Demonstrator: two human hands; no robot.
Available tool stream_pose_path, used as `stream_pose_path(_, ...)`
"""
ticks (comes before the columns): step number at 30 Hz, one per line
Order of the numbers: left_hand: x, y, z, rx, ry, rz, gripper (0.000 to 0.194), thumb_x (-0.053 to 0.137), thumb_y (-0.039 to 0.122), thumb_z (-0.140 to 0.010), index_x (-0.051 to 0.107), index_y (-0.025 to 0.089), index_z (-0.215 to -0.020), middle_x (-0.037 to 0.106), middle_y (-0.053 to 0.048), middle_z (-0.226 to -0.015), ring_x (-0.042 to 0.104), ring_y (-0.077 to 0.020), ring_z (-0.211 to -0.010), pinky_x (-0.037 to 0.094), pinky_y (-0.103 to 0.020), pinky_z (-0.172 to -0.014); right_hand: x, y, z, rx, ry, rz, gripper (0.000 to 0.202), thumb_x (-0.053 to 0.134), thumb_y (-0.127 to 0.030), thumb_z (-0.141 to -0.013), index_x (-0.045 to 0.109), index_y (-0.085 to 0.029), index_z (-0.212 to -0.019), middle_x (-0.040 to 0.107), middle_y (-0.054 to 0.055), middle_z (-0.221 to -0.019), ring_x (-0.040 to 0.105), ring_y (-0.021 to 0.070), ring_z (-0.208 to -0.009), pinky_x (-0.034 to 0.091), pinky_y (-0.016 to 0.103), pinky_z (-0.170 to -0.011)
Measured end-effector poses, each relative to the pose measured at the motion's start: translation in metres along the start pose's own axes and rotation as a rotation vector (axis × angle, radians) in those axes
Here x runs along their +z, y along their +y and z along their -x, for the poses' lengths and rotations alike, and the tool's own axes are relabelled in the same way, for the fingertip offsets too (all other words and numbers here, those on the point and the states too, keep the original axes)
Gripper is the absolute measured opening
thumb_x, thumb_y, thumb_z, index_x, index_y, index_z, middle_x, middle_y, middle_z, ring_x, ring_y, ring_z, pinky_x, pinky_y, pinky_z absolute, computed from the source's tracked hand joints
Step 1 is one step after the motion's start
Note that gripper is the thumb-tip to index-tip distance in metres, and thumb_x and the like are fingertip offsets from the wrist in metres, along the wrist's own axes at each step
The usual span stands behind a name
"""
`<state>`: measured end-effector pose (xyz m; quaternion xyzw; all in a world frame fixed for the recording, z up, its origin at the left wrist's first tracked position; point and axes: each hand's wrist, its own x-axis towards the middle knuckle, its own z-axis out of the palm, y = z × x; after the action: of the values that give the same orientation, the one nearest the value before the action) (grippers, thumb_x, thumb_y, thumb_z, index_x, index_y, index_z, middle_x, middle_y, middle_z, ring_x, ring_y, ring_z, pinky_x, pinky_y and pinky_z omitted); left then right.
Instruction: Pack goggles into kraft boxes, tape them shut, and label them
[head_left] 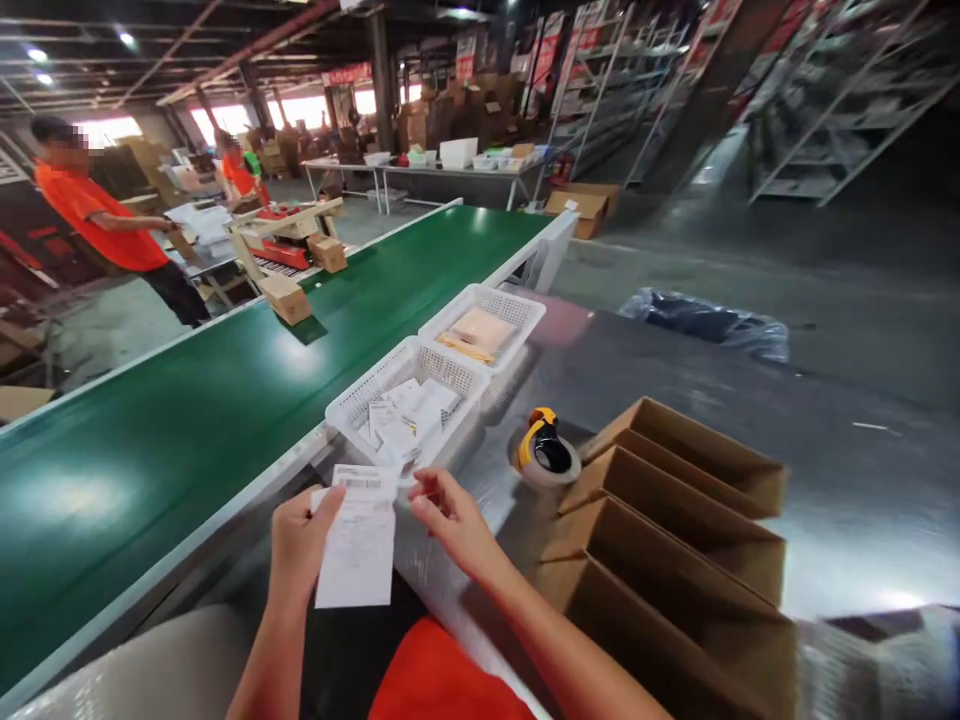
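My left hand (pixel 300 545) is closed on a white printed paper slip (pixel 355 560) with a barcode near its top, thumb on the front face. The slip hangs over my lap at the table's near edge. Just right of its upper edge is my right hand (pixel 456 520), fingers bent but apart, with nothing visible in them. Beyond both hands, a white plastic basket (pixel 352 405) holds several loose white slips (pixel 409 410). Behind it, a second white basket (pixel 529 312) contains a tan flat packet (pixel 484 328). A yellow and black tape dispenser (pixel 541 450) lies to the right.
Several open cardboard boxes (pixel 675 560) stand in a row on the dark metal table (pixel 855 480) at right. A green conveyor belt (pixel 187 430) runs along the left, bearing a small carton (pixel 285 298). Across it stands a person in orange (pixel 101 215).
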<state>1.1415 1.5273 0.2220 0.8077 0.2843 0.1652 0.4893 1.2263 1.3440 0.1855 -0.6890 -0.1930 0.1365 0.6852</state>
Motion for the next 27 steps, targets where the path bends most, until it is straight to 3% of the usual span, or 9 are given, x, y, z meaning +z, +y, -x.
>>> stream_pose_path(3, 0.003, 0.004, 0.008, 0.068, -0.15, -0.05, 0.044, 0.057, 0.052, -0.076, 0.046, 0.018, -0.05, 0.043, 0.004, -0.051, 0.04, -0.011, -0.051, 0.03, -0.022, -0.047, 0.011, 0.003, 0.012, 0.149, -0.116, -0.184, 0.042, 0.072, -0.051, -0.069, 0.048, -0.018, -0.061, 0.046, -0.005, -0.053, 0.042, 0.0091, -0.051, 0.033, 0.022, -0.048)
stream_pose_path(6, 0.009, 0.0, 0.012, 0.073, -0.181, -0.062, 0.046, 0.048, 0.054, -0.081, 0.042, 0.019, -0.052, 0.042, 0.003, -0.053, 0.04, -0.0119, -0.054, 0.031, -0.023, -0.05, 0.012, 0.003, 0.017, 0.161, -0.083, -0.219, 0.039, 0.07, -0.05, -0.071, 0.052, -0.017, -0.06, 0.045, -0.005, -0.054, 0.04, 0.0088, -0.052, 0.032, 0.022, -0.049)
stream_pose_path(10, -0.006, -0.015, 0.006, 0.022, -0.012, -0.242, 0.047, 0.045, 0.057, -0.08, 0.043, 0.02, -0.05, 0.039, 0.002, -0.049, 0.039, -0.0136, -0.052, 0.03, -0.025, -0.051, 0.005, 0.006, 0.024, 0.151, -0.058, -0.164, 0.033, 0.062, -0.046, -0.077, 0.059, -0.016, -0.064, 0.049, -0.004, -0.052, 0.045, 0.0109, -0.051, 0.036, 0.023, -0.05)
stream_pose_path(14, -0.058, -0.042, -0.009, -0.105, 0.251, -0.608, 0.04, 0.047, 0.05, -0.078, 0.051, 0.02, -0.051, 0.052, -0.005, -0.054, 0.056, -0.0263, -0.066, 0.041, -0.037, -0.068, -0.007, 0.011, 0.033, 0.064, 0.132, -0.006, 0.032, 0.056, -0.04, -0.084, 0.064, -0.017, -0.065, 0.053, -0.002, -0.05, 0.049, 0.0127, -0.051, 0.04, 0.025, -0.051)
stream_pose_path(18, -0.101, -0.058, -0.015, -0.458, 0.351, -0.753, 0.035, 0.064, 0.044, -0.068, 0.068, 0.013, -0.084, 0.064, -0.028, -0.106, 0.053, -0.0514, -0.109, 0.038, -0.064, -0.084, -0.02, 0.001, 0.041, -0.01, 0.222, -0.011, 0.026, 0.064, -0.04, -0.08, 0.072, -0.018, -0.071, 0.066, 0.002, -0.062, 0.054, 0.0147, -0.055, 0.044, 0.026, -0.052)
stream_pose_path(21, -0.093, -0.047, -0.008, -0.119, 0.479, -0.667, 0.07, 0.066, 0.047, -0.067, 0.056, 0.007, -0.123, 0.035, -0.033, -0.145, 0.028, -0.0518, -0.134, 0.018, -0.07, -0.102, -0.025, -0.019, 0.046, -0.03, 0.134, -0.092, 0.022, 0.072, -0.039, -0.075, 0.073, -0.018, -0.069, 0.067, 0.002, -0.06, 0.054, 0.0135, -0.051, 0.043, 0.024, -0.048)
stream_pose_path(22, -0.082, -0.039, -0.004, 0.042, 0.386, -0.534, 0.072, 0.067, 0.049, -0.066, 0.055, 0.009, -0.125, 0.035, -0.029, -0.146, 0.028, -0.0481, -0.136, 0.017, -0.066, -0.107, -0.026, -0.027, 0.047, -0.062, 0.113, -0.097, 0.021, 0.074, -0.038, -0.073, 0.073, -0.017, -0.066, 0.066, 0.002, -0.058, 0.054, 0.0132, -0.051, 0.043, 0.024, -0.048)
stream_pose_path(24, -0.051, -0.024, 0.006, 0.217, -0.055, -0.168, 0.064, 0.072, 0.048, -0.062, 0.064, 0.013, -0.114, 0.055, -0.021, -0.132, 0.046, -0.0405, -0.125, 0.031, -0.052, -0.107, -0.028, -0.039, 0.049, -0.173, 0.127, -0.047, 0.019, 0.078, -0.034, -0.07, 0.072, -0.018, -0.064, 0.065, 0.001, -0.058, 0.056, 0.0134, -0.053, 0.043, 0.024, -0.05)
stream_pose_path(27, 0.003, -0.007, 0.025, 0.065, -0.698, 0.18, 0.042, 0.074, 0.047, -0.064, 0.073, 0.015, -0.09, 0.071, -0.013, -0.09, 0.065, -0.0297, -0.084, 0.05, -0.038, -0.079, -0.037, -0.045, 0.052, -0.338, 0.257, 0.141, 0.012, 0.072, -0.031, -0.077, 0.075, -0.02, -0.072, 0.069, 0.003, -0.066, 0.06, 0.0149, -0.06, 0.046, 0.025, -0.056)
